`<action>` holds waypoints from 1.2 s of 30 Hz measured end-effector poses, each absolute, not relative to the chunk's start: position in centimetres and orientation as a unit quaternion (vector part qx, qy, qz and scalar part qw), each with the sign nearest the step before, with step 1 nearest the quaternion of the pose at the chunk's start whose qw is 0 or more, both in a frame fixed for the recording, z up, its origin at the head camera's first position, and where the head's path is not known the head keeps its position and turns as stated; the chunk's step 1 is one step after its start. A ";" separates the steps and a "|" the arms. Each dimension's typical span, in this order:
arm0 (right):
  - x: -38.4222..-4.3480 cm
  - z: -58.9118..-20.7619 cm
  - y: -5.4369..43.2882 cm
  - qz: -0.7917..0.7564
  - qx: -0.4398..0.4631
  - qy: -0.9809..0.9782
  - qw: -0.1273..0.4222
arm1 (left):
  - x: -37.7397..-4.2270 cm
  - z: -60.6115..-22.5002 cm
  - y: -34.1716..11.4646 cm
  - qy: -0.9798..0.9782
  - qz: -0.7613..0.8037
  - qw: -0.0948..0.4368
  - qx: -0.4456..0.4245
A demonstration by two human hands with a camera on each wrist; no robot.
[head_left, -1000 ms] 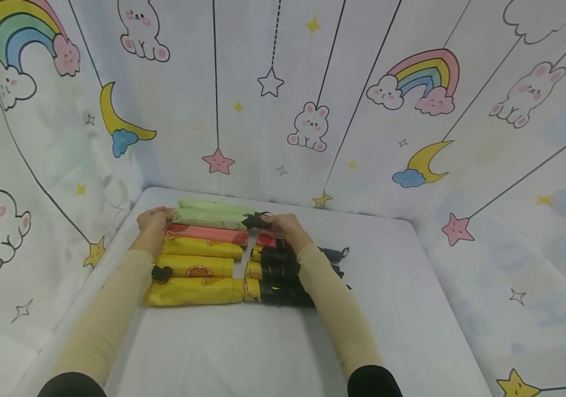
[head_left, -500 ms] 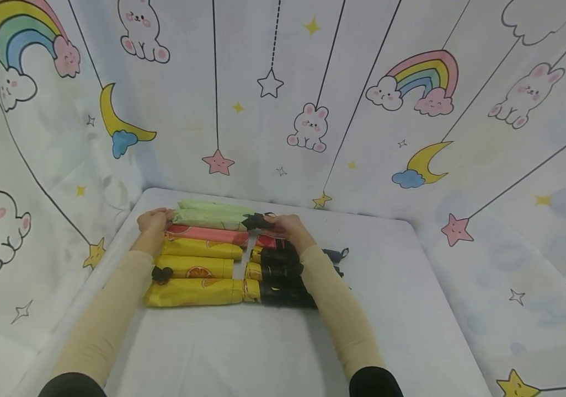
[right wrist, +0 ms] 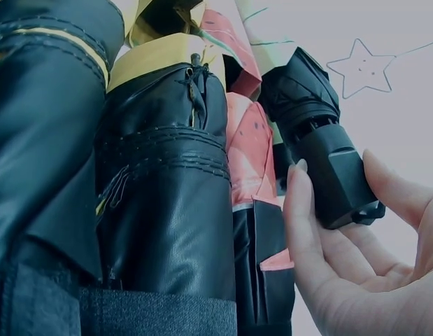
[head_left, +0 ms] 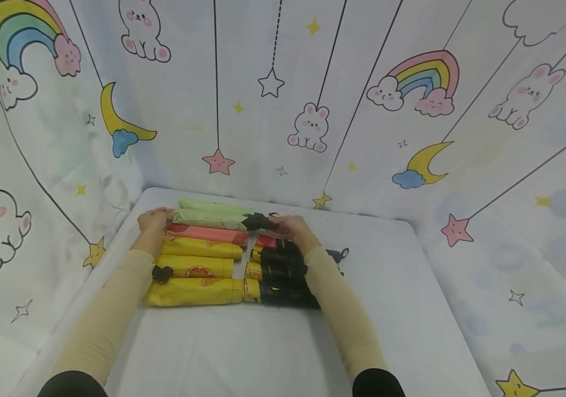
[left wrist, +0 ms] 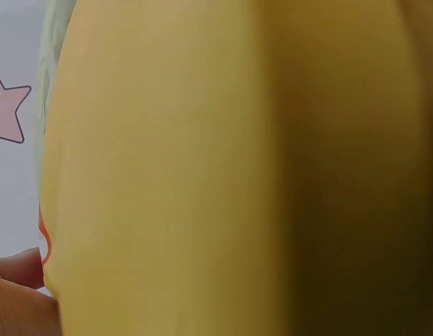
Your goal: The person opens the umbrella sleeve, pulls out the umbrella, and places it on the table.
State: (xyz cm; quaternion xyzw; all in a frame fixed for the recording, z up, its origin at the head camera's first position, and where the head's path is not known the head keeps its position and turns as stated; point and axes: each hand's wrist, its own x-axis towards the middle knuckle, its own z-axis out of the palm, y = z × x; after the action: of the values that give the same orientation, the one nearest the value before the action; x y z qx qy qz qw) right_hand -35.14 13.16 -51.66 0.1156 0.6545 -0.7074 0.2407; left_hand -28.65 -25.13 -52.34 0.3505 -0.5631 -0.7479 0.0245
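A pale green folded umbrella (head_left: 208, 218) with a black handle (right wrist: 335, 175) lies at the far end of a row. My right hand (head_left: 290, 229) holds that handle, thumb on one side and fingers on the other in the right wrist view. At the opposite end, my left hand (head_left: 153, 220) grips the green umbrella's tip; its fingertips are partly hidden. In the left wrist view, a blurred yellow fabric roll (left wrist: 167, 168) covers most of the hand's work. Nearer lie a pink watermelon-print roll (head_left: 208, 234) and several yellow orange-print rolls (head_left: 193, 291).
Right of the yellow rolls lie folded umbrellas (right wrist: 174, 196) with black wraps, partly under my right forearm. Another pale green roll (head_left: 213, 204) lies behind the held one. White cloth covers the table (head_left: 213, 353); a printed curtain (head_left: 183, 110) stands behind.
My right hand has shifted slightly to the right, along with the forearm. My left hand and the rows of rolls stay where they were.
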 end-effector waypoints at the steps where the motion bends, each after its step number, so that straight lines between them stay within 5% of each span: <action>1: -35.1 -51.6 13.2 -0.708 0.116 0.654 0.240 | -28.7 -52.4 -25.2 -0.565 -0.747 0.023 0.351; 36: -34.9 -51.9 16.7 -0.729 0.127 0.633 0.229 | -28.7 -52.8 -25.3 -0.560 -0.748 0.021 0.357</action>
State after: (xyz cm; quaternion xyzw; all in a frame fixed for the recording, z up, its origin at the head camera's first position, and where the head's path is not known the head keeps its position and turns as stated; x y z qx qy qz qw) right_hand -34.86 16.71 -51.85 0.1270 0.6329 -0.7286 0.2292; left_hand -28.70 -25.25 -52.83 0.3568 -0.5596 -0.7478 0.0214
